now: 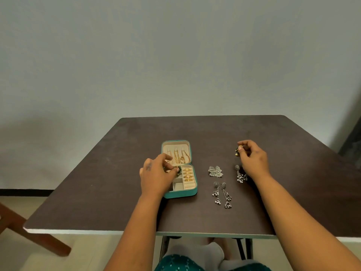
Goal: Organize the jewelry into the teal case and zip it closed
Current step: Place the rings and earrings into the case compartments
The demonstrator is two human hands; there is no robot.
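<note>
Dark brown table [101, 202] fills lower view, pale wall behind. Nearest: pair of long silver drop earrings [222, 194] on bare tabletop, right of case. Beyond them, silver cluster earrings [215, 171]; another silver drop earring [240, 174] partly hidden under right wrist. Teal case [180, 193] open flat at table centre: gold rings [188, 174] in near tray, gold chains [178, 157] in far lid. Left hand [156, 176] over tray's left side, fingers pinching green-and-gold earring [178, 170]. Right hand [253, 157] raised farther right, fingertips pinching matching earring [238, 151].
</note>
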